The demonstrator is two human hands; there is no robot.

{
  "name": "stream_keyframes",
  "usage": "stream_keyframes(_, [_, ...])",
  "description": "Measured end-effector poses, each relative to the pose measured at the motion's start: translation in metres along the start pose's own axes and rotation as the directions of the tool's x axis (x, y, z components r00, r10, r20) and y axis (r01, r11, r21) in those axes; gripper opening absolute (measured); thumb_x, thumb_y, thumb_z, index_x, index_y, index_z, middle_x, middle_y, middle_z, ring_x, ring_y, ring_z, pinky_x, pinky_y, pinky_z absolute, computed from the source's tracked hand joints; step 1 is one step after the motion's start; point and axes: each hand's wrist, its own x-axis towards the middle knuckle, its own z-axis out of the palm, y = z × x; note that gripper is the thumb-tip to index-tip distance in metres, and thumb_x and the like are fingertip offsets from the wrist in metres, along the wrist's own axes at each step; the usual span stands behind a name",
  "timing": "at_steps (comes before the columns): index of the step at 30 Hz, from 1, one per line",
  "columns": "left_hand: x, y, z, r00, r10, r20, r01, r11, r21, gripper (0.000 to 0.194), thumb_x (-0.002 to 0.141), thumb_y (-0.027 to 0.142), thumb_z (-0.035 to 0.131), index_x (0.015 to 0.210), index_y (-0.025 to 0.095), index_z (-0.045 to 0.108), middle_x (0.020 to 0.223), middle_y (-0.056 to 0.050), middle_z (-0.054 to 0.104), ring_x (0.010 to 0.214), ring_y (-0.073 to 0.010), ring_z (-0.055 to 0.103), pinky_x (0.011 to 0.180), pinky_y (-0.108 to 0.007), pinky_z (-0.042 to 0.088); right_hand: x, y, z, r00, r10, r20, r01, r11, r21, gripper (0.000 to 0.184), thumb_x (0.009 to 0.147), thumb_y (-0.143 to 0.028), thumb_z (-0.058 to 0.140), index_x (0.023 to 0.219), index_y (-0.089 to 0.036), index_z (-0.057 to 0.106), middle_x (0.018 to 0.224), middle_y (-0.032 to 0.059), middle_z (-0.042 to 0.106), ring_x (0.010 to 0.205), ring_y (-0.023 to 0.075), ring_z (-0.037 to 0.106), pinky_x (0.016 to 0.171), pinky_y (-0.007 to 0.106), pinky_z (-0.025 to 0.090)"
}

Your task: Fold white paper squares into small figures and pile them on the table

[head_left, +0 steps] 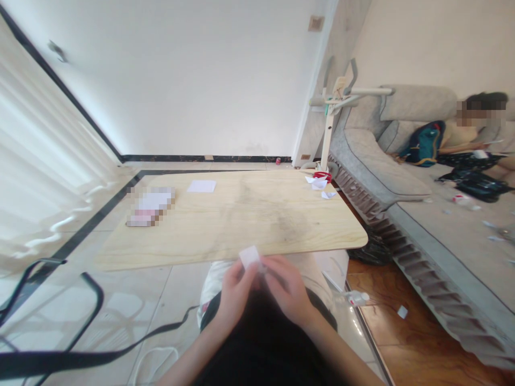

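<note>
A small folded piece of white paper (250,255) is held up in front of my lap, just off the near edge of the wooden table (209,230). My left hand (237,281) pinches it from the left, thumb across its face. From the right, my right hand (286,284) closes its fingers at the paper's lower right side; motion blurs them a little. Farther back on the table lies a flat white sheet of paper (201,186). Several folded white paper shapes (317,183) rest at the far right corner, beside a red ring-shaped object (322,176).
A pixelated flat object (151,206) lies on the table's left side. A black metal frame (94,295) and a strap (132,348) are at lower left. On the right floor lie a plastic bottle (356,298) and a paper scrap (402,311). A person sits on the sofa (442,236).
</note>
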Motion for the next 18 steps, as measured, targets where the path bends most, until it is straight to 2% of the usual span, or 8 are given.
stream_keyframes(5, [-0.001,0.001,0.0,1.0,0.005,0.013,-0.005,1.0,-0.017,0.031,0.087,0.037,0.056,0.065,0.016,0.061,0.051,0.002,0.053,0.05,-0.0116,0.049,0.049,-0.021,0.04,0.0,-0.003,0.001,0.999,0.023,-0.025,-0.022,0.999,0.041,0.032,0.088,-0.014,0.053,0.114,-0.022,0.07,0.101,0.0083,0.068,0.095,0.0218,0.064,0.088,0.037,0.051])
stream_keyframes(8, [-0.002,0.0,0.0,1.0,-0.002,0.022,0.002,0.999,-0.034,0.031,0.086,0.037,0.056,0.064,0.016,0.061,0.052,0.002,0.054,0.05,-0.0118,0.051,0.049,-0.021,0.041,0.0,0.0,0.004,0.984,0.146,-0.103,-0.131,0.981,0.143,0.024,0.088,-0.019,0.055,0.106,-0.021,0.071,0.094,0.0068,0.07,0.086,0.0204,0.065,0.079,0.034,0.053])
stream_keyframes(11, [-0.002,0.002,0.0,1.0,-0.01,0.029,0.012,0.998,-0.055,0.033,0.084,0.037,0.056,0.06,0.016,0.059,0.049,0.002,0.053,0.048,-0.0117,0.05,0.048,-0.021,0.041,-0.002,0.005,0.007,0.942,0.289,-0.17,-0.248,0.941,0.228,0.014,0.087,-0.025,0.058,0.094,-0.02,0.069,0.08,0.0033,0.068,0.069,0.0169,0.062,0.063,0.028,0.051])
stream_keyframes(14, [-0.004,0.005,0.001,0.998,-0.004,0.058,0.007,0.999,-0.054,0.033,0.084,0.037,0.057,0.059,0.016,0.059,0.049,0.002,0.053,0.048,-0.0119,0.049,0.047,-0.021,0.041,-0.001,0.007,0.008,0.934,0.332,-0.13,-0.298,0.928,0.222,0.014,0.087,-0.029,0.059,0.08,-0.019,0.065,0.065,-0.0011,0.06,0.059,0.0143,0.054,0.057,0.026,0.044])
stream_keyframes(18, [-0.007,0.005,0.002,0.99,0.005,0.144,0.003,0.999,-0.05,0.031,0.083,0.038,0.058,0.061,0.016,0.062,0.051,0.002,0.054,0.048,-0.0122,0.051,0.047,-0.022,0.042,0.0,0.005,0.007,0.955,0.296,-0.02,-0.288,0.941,0.179,0.021,0.087,-0.028,0.055,0.068,-0.019,0.057,0.062,-0.0022,0.053,0.06,0.0139,0.05,0.059,0.027,0.04])
